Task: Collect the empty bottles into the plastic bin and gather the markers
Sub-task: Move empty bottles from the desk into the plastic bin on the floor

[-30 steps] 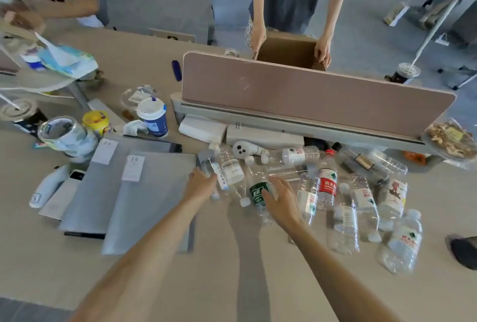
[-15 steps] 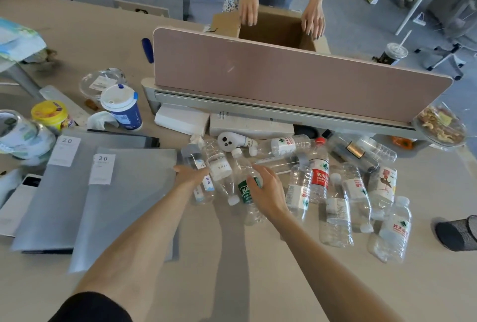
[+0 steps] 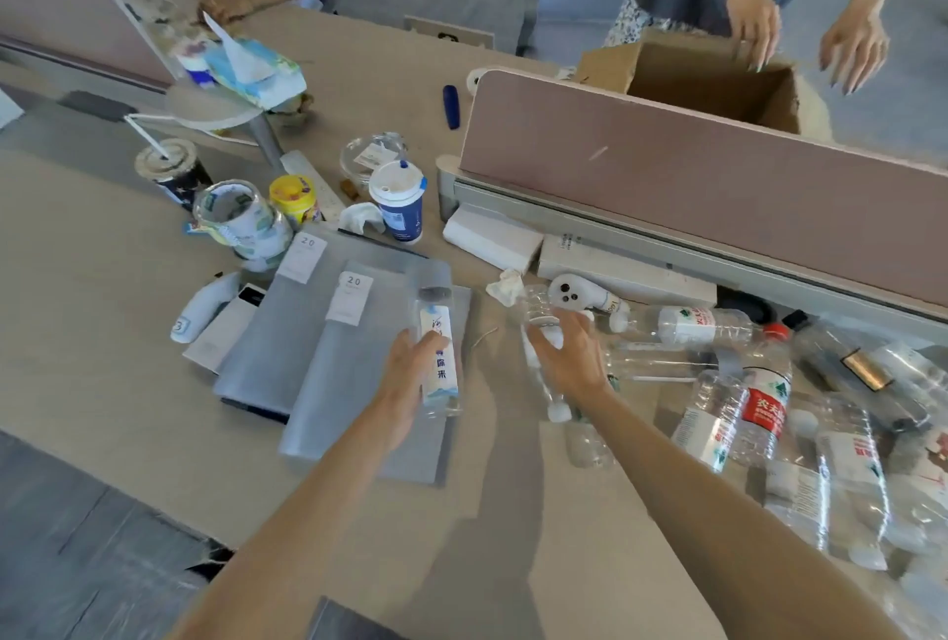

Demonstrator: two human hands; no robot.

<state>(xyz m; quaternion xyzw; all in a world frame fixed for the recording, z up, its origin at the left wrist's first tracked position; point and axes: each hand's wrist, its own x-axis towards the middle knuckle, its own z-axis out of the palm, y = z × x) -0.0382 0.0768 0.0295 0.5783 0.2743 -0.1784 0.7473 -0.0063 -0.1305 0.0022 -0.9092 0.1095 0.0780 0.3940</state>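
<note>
My left hand (image 3: 410, 372) grips a clear square bottle (image 3: 435, 316) with a white and blue label, lifted over the grey folders. My right hand (image 3: 569, 357) closes on a crumpled clear bottle (image 3: 536, 306) at the left edge of the pile. Several empty plastic bottles (image 3: 744, 403) lie on their sides to the right, some with red labels. A blue marker (image 3: 451, 107) lies on the table beyond the pink divider's left end. No plastic bin shows in view.
Grey folders (image 3: 328, 362) lie left of my hands. Cups, a yellow tub and a blue-white cup (image 3: 397, 200) crowd the back left. A pink divider (image 3: 692, 188) runs across the back right, with a cardboard box (image 3: 718, 85) and another person's hands behind it.
My left hand has picked up the square bottle and lifted it off the table. My right hand has moved from the green-label bottle onto a crumpled one. The view has swung left.
</note>
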